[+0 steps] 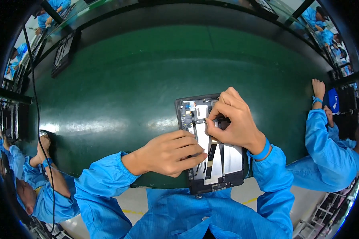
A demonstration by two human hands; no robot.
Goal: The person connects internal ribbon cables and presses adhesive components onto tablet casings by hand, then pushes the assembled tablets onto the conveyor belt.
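A black tablet (237, 159) lies with its inside exposed at the near edge of the green table, showing silver plates, dark ribbon cables and small boards. My left hand (165, 153) reaches over its left side, palm down, fingers loosely bent and slightly apart over the silver area; its thumb is hidden. My right hand (237, 119) is above the upper right part. Thumb and index finger come together in a pinch near the tablet's middle top, and whatever is between them is too small or hidden to make out. Blue bands circle my right wrist.
The green tabletop (119, 87) stretches away to a dark raised rail. Another dark device (65, 53) rests at the far left. A black cable (36, 99) hangs down on the left. Co-workers in blue sit at left and right, one arm (318, 95) reaching onto the table's right end.
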